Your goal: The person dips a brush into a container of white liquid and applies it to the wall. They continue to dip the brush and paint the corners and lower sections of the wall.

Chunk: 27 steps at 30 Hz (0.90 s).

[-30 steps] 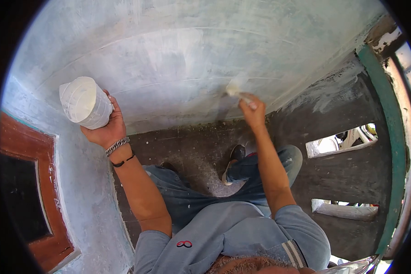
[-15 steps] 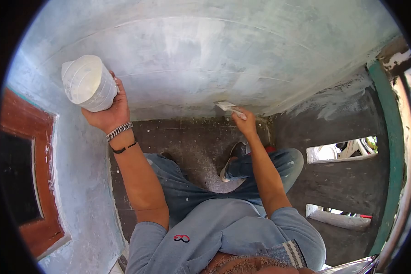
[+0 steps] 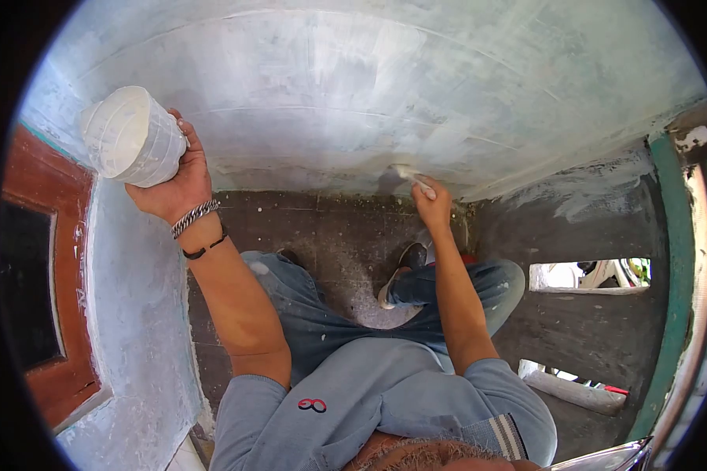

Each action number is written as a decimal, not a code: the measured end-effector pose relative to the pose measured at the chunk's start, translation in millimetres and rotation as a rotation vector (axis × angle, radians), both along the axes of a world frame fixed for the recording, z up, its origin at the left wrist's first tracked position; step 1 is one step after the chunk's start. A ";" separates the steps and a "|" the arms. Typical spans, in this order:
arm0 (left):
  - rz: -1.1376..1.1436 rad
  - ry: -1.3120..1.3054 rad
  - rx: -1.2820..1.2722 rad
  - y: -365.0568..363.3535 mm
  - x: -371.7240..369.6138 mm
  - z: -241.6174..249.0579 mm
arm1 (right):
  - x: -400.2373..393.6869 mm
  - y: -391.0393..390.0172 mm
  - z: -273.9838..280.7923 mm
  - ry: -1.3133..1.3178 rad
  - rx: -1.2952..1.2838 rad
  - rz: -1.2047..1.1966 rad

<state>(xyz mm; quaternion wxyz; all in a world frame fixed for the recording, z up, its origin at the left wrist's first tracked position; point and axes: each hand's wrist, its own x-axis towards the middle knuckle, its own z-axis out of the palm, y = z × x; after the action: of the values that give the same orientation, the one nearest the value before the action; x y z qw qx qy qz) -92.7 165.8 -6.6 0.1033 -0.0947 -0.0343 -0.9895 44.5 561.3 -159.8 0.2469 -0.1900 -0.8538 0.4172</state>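
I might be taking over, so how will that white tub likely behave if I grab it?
The white tub looks thin-walled, so it may flex when squeezed. The left hand alone supports it, so it's probably not too heavy, though its fill is unclear. Its top is open, so runny contents could slop out if tipped.

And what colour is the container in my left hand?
The container in your left hand is whitish; the head view shows it best.

Free room between hands (image 3: 174,184) (image 3: 433,207), wall (image 3: 306,102) ahead
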 end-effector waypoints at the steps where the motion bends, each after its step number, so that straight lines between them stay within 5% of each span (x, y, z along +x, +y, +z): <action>1: 0.005 -0.005 -0.006 -0.2 -1.2 0.1 | -5.8 -0.3 -0.4 0.045 0.073 -0.009; 9: -0.022 -0.001 -0.036 0.9 -0.3 -1.1 | 24.1 -28.1 181.6 0.337 -0.160 -0.033; 12: -0.019 -0.013 -0.017 4.9 -0.1 -0.5 | 28.9 -30.7 151.3 0.278 -0.146 0.090; 17: 0.003 -0.027 -0.058 9.3 -1.3 -1.5 | -14.1 -39.2 9.7 -0.122 -0.001 0.144; 27: 0.015 -0.040 -0.052 2.2 3.6 4.8 | 2.9 -47.4 109.4 0.162 -0.182 0.007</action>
<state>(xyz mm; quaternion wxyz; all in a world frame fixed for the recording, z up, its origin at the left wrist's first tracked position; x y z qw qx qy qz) -89.0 168.0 -1.8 0.1076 -0.0771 -0.0627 -0.9892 47.4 513.9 -50.4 0.2951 -0.1743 -0.7903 0.5079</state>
